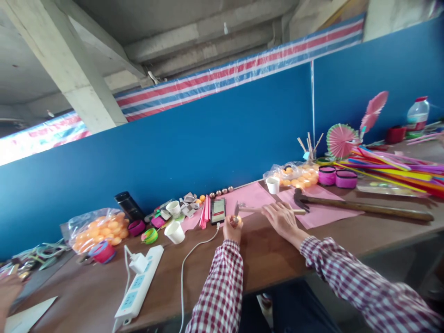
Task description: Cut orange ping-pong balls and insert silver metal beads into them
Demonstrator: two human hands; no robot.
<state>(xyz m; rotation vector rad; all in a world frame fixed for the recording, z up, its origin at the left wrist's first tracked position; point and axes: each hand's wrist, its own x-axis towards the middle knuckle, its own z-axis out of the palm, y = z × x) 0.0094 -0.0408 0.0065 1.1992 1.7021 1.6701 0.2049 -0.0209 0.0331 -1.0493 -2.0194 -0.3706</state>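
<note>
My left hand [231, 232] is closed around a small shiny round object [237, 220], whose exact kind I cannot make out. My right hand [280, 218] grips the pale wooden handle of a small hammer [250, 210]. The hammer's head is at the left end, just above the round object; whether they touch I cannot tell. Behind my left hand lies a phone [218, 211] with its screen lit. Pink paper [255, 194] is spread beyond both hands, and a large claw hammer [350, 203] rests to the right of my right hand.
A white power strip [140, 280] and its cable lie left of my arm. White paper cups [174, 232], bags of orange balls [104, 229], metal balls [218, 193] and colourful sticks [391, 169] stand along the blue partition [222, 143]. Another person's hand [9, 291] shows at the left edge.
</note>
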